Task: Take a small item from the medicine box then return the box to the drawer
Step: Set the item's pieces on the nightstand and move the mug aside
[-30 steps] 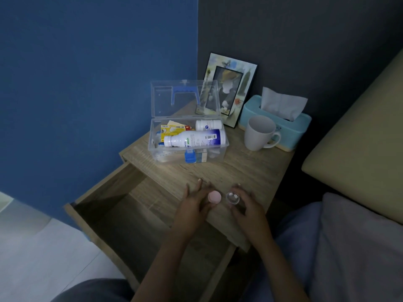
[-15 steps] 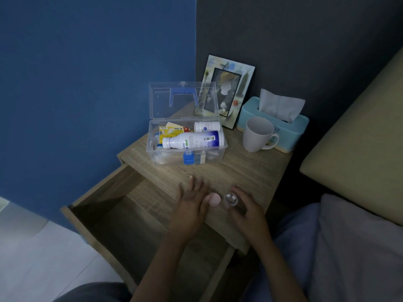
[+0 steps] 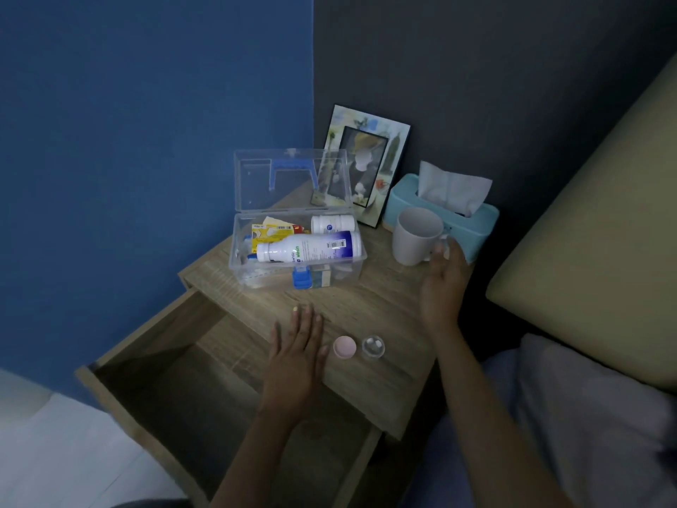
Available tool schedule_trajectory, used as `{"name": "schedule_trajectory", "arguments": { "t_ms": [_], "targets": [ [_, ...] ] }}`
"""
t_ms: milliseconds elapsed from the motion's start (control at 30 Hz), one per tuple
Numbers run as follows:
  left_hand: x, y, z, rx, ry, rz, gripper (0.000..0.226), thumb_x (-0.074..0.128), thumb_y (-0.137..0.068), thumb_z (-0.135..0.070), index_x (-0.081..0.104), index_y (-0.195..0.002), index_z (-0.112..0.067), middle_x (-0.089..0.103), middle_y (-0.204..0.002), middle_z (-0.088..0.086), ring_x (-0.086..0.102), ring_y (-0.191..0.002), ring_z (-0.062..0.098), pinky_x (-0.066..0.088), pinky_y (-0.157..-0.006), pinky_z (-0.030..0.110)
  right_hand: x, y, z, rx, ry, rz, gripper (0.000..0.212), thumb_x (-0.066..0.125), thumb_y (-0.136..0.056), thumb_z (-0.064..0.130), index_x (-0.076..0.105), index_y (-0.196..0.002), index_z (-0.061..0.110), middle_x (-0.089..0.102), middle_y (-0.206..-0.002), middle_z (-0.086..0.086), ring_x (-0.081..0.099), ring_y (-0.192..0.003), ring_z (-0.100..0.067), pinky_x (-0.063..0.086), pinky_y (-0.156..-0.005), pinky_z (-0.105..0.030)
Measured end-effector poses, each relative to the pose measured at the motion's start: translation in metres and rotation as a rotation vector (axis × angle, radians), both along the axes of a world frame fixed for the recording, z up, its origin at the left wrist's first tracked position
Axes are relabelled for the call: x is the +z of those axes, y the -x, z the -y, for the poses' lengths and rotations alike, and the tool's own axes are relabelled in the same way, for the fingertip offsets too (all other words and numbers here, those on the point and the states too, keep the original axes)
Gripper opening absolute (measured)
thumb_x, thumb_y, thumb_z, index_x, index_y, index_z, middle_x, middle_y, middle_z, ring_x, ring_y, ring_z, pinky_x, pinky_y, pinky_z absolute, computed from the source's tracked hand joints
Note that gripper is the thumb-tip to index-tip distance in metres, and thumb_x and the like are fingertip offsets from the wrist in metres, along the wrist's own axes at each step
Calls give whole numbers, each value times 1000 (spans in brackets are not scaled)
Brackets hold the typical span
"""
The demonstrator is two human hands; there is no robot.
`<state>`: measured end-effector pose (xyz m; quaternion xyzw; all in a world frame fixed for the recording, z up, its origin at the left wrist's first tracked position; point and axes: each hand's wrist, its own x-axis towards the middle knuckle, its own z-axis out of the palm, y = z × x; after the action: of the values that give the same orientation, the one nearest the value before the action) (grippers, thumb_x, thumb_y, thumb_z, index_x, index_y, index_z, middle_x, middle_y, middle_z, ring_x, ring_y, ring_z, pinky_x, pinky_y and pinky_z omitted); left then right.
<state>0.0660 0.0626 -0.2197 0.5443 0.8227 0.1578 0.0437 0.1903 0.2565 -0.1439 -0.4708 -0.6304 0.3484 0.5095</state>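
The clear medicine box [image 3: 241,264] stands on the nightstand [image 3: 370,306] with its lid up, holding a white bottle [image 3: 309,247], a small white jar and yellow packets. A small pink round piece [image 3: 344,347] and a small clear round piece [image 3: 373,347] lie side by side near the front edge. My left hand [image 3: 297,346] rests flat, fingers spread, just left of the pink piece, holding nothing. My right hand [image 3: 443,284] is raised beside the white mug [image 3: 415,236], fingertips at its handle. The drawer [image 3: 176,379] below stands pulled out.
A picture frame [image 3: 366,166] leans on the dark wall behind the box. A teal tissue box [image 3: 472,218] sits behind the mug. A beige headboard [image 3: 604,229] and grey bedding [image 3: 586,416] lie to the right, blue wall to the left.
Both hands let go of the two small round pieces, which now lie on the nightstand. My right hand moved up and right to the mug; my left hand flattened beside the pink piece.
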Motion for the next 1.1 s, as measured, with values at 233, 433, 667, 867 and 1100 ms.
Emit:
{"name": "schedule_trajectory", "arguments": {
  "t_ms": [233, 433, 667, 867, 1100],
  "targets": [
    [3, -1, 1, 3, 19, -14, 59, 14, -99, -42, 21, -152, -18, 7, -161, 1, 0, -150, 24, -1, -120, 45, -4, 15, -59, -105, 50, 256, 47, 39, -100, 40, 50, -127, 3, 54, -129, -17, 52, -119, -29, 40, -94, -29],
    [-1, 0, 1, 1, 22, -5, 54, 25, -102, -37, 19, -152, -19, 6, -162, 0, -1, -150, 21, -1, -120, 44, -16, 16, -74, -126, 174, 103, 41, 37, -102, 34, 53, -109, -3, 64, -112, -20, 60, -103, -30, 30, -66, -17],
    [-3, 1, 1, 7, 15, -16, 58, 18, -98, -41, 31, -149, -16, 21, -159, 4, 15, -148, 24, 8, -118, 47, -19, 17, -72, -125, 271, 58, 44, 30, -104, 35, 56, -90, 3, 64, -107, -26, 59, -100, -29, 27, -59, -18],
    [-7, 2, 0, 15, 16, -21, 61, 8, -97, -45, 18, -152, -21, 8, -162, -2, 0, -150, 18, -6, -118, 39, -27, 11, -41, -102, 247, -15, 43, 35, -103, 29, 58, -98, -7, 63, -101, -21, 55, -90, -19, 31, -60, -18],
    [-8, 2, 1, 14, 33, -24, 58, 10, -99, -44, 12, -153, -22, 3, -162, -1, -3, -150, 16, -6, -119, 39, -36, -12, 7, -36, 258, -50, 44, 37, -102, 31, 60, -90, -4, 62, -88, -19, 56, -85, -22, 39, -75, -29]
  ]
}}
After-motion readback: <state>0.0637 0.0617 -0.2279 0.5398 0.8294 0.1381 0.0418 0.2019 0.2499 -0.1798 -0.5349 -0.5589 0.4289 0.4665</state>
